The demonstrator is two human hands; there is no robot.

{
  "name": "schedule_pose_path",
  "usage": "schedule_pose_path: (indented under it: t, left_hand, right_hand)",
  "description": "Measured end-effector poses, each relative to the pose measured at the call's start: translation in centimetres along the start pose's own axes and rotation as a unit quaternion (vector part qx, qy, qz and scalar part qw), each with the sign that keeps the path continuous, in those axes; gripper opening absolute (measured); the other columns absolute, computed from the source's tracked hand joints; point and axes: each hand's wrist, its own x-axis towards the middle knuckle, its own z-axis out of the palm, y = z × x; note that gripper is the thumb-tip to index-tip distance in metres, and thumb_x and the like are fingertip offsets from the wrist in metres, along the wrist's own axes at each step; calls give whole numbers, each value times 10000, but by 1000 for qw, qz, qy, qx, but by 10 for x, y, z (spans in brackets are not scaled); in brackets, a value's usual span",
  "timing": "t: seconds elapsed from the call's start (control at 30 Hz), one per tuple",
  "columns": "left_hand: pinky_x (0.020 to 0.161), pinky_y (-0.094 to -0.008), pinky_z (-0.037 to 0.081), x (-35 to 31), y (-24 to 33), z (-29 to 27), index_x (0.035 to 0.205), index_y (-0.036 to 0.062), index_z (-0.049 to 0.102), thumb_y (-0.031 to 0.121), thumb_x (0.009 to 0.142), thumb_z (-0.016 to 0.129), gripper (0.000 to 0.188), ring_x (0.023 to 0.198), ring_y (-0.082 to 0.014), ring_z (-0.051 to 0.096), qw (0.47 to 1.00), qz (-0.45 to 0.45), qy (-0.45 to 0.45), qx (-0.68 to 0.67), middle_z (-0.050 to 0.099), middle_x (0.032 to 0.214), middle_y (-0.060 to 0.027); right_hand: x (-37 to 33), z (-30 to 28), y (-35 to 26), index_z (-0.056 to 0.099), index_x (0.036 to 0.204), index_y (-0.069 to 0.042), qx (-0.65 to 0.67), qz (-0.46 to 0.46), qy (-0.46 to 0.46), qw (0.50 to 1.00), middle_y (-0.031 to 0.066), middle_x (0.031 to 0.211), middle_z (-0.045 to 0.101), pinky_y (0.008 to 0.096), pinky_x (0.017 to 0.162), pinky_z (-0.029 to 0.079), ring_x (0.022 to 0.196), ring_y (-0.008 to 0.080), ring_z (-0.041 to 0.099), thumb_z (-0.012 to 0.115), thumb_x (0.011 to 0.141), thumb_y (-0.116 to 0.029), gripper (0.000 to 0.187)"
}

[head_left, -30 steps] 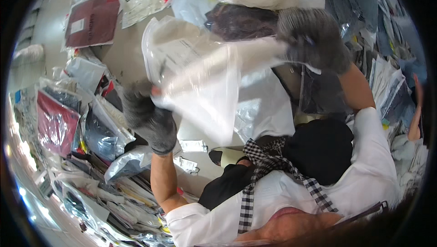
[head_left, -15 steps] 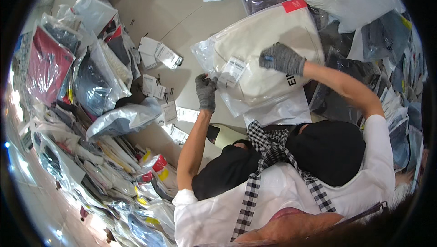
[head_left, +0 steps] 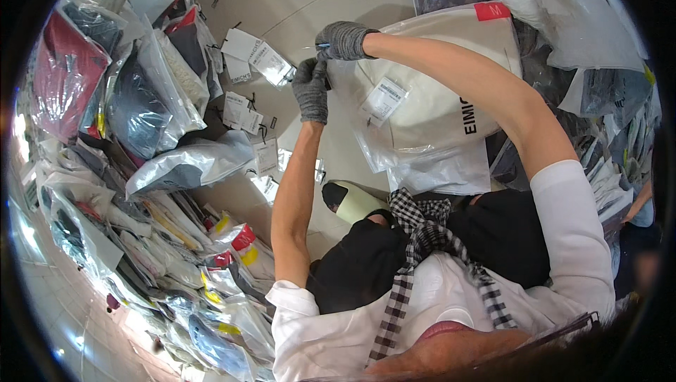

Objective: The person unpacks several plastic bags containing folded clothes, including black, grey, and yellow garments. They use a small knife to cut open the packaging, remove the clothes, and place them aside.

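Note:
Both hands wear grey knitted gloves and meet at the left edge of a bagged garment. My right hand is closed, a bit of a small blue object showing at its fingers. Just below it, my left hand has its fingers pinched together; what they hold is too small to make out. The cream garment lies flat in a clear plastic bag with a red sticker at its upper right corner. On the bag rests a white barcode label.
White hang tags with black strings lie on the tiled floor to the left, with more tags below them. Piles of bagged garments rise on the left. Other dark bagged clothes crowd the right side.
My right hand has moved left from above the cream garment to meet my left hand. My left hand has risen slightly. Bag and label keep their places relative to each other.

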Motion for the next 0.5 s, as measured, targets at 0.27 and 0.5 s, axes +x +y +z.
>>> schedule_pose_path:
  t: [0.27,0.5]
  left_hand:
    - [488,-218,364,12,-9,4,791,3,598,68,833,574,81,546,-59,423,989,127,23,67,520,634,19]
    - [620,-258,429,-145,-71,-41,850,-13,597,90,810,598,111,666,-100,497,982,-106,-34,150,595,733,-42]
  right_hand:
    - [-2,20,3,641,844,-79,114,27,159,980,162,823,627,413,723,457,765,334,593,593,727,-271,230]
    - [5,8,53,642,882,-68,129,170,297,931,177,873,622,419,771,452,834,348,585,574,761,-311,279]
